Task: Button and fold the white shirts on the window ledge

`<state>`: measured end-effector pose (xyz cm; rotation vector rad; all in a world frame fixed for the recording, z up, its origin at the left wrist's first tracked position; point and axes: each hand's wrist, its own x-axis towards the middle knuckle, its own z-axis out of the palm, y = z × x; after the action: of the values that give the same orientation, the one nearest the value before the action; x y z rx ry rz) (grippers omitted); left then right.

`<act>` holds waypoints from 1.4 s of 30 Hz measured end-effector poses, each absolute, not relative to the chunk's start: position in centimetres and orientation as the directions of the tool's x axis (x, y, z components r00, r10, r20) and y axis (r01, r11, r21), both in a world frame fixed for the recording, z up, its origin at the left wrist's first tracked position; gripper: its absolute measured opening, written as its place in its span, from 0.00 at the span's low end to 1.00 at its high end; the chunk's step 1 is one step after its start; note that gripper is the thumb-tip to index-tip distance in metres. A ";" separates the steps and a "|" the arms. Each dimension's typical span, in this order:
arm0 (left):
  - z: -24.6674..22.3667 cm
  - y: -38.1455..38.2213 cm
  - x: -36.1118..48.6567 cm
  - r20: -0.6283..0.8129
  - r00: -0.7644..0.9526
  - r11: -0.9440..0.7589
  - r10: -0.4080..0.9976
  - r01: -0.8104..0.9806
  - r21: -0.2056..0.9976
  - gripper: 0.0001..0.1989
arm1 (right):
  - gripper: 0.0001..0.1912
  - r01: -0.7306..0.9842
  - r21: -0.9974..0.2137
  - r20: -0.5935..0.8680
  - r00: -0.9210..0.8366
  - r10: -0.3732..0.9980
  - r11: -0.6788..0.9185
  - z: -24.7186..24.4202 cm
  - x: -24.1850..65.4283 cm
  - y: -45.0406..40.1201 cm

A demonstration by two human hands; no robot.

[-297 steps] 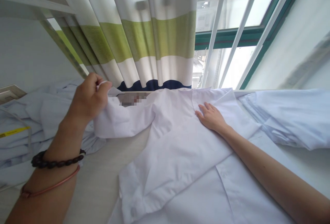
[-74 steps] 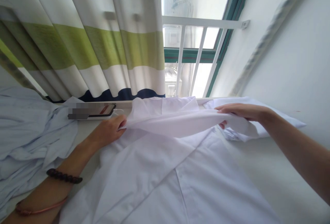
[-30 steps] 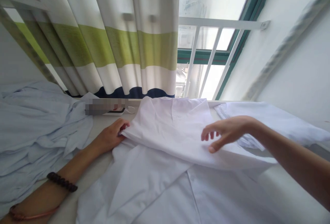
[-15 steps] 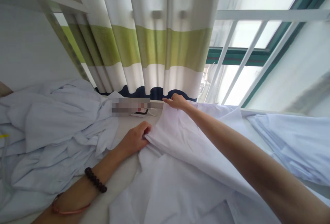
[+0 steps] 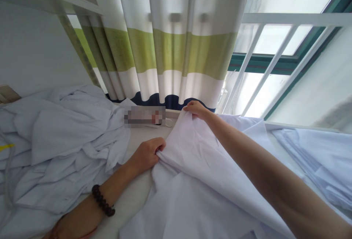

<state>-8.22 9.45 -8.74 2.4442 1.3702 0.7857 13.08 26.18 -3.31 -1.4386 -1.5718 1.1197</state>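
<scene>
A white garment (image 5: pixel 189 162) of thin cloth lies spread before me, with a fold running across it. My left hand (image 5: pixel 150 152) is closed on its left edge, fingers curled in and thumb pressed against them. Farther off, near the curtain, my right hand (image 5: pixel 195 109) pinches the garment's far corner and holds it slightly raised. The cloth stretches between the two hands. Its near end runs out of the bottom of the view, and whether it is a coat or a shirt I cannot tell.
A crumpled heap of white garments (image 5: pixel 68 129) lies at the left. Flat folded white cloth (image 5: pixel 327 162) lies at the right. A striped curtain (image 5: pixel 170 51) hangs behind, beside a white railing (image 5: pixel 291 19). A blurred-out item (image 5: pixel 144 117) with a white cable lies at the back edge.
My right hand has gone from an outstretched thumb to a pinch on the garment's far corner, now lifted a little. My left hand keeps its hold. The view has shifted slightly.
</scene>
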 end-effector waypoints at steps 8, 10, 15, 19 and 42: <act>-8.7 9.8 -8.0 0.361 0.245 -0.415 0.900 0.739 0.531 0.09 | 0.11 0.215 -0.976 0.000 -0.191 0.982 0.042 -3.7 13.6 26.2; -8.6 9.7 -7.9 0.302 0.233 -0.362 0.924 0.785 0.503 0.09 | 0.14 0.258 -0.965 -0.002 -0.213 0.977 0.054 -3.7 14.0 26.3; -8.5 9.3 -7.8 0.260 0.339 -0.417 0.904 0.832 0.367 0.12 | 0.12 0.466 -0.877 0.064 -0.123 0.990 0.115 -4.0 13.5 27.1; -8.7 9.4 -7.9 0.349 0.455 -0.538 0.819 0.822 0.189 0.08 | 0.07 0.636 -0.740 0.175 -0.131 0.976 0.218 -4.0 12.0 27.3; -4.7 9.2 -5.9 0.145 0.613 -0.630 0.777 0.755 0.181 0.10 | 0.19 0.848 -0.197 0.093 -0.484 0.870 0.492 -4.2 21.4 14.0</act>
<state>-5.92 9.24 -4.72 2.7286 1.2999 0.3199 21.37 14.02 -4.24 -1.4863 -2.5536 0.1845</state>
